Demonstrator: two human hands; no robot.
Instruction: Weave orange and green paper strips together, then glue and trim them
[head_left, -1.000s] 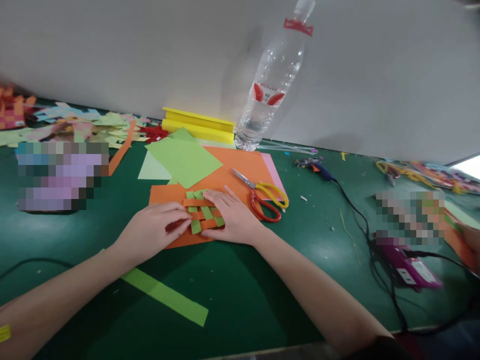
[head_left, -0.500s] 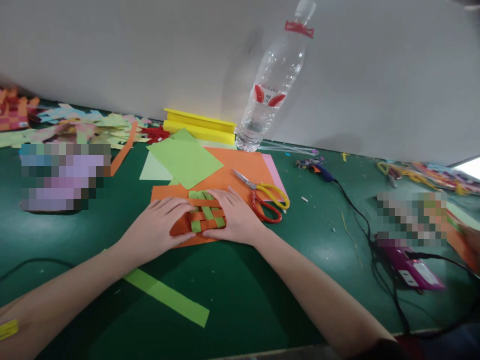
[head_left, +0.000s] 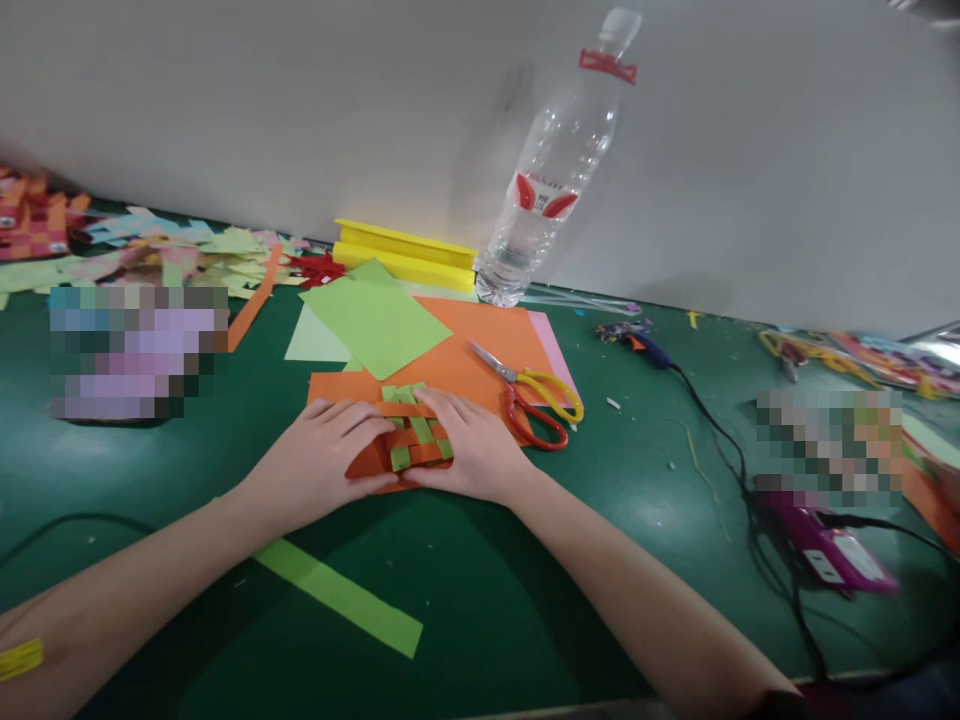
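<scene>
A small woven mat of green and orange paper strips (head_left: 415,437) lies on an orange paper sheet (head_left: 457,355) on the green table. My left hand (head_left: 319,460) lies on the mat's left side, fingers stretched over it and pinching an orange strip end against the thumb. My right hand (head_left: 469,450) presses flat on the mat's right side, fingers spread. A light green square of paper (head_left: 375,320) rests on the orange sheet behind the mat.
Red-and-yellow scissors (head_left: 536,400) lie right of my right hand. A clear water bottle (head_left: 551,170) and yellow folded card (head_left: 405,255) stand by the wall. A green strip (head_left: 337,597) lies near. Paper scraps (head_left: 150,255) far left; a glue gun (head_left: 645,345) and cables (head_left: 750,480) right.
My left hand has slid right over the woven mat, pushing the orange strip further in. My right hand has stayed in place on the mat.
</scene>
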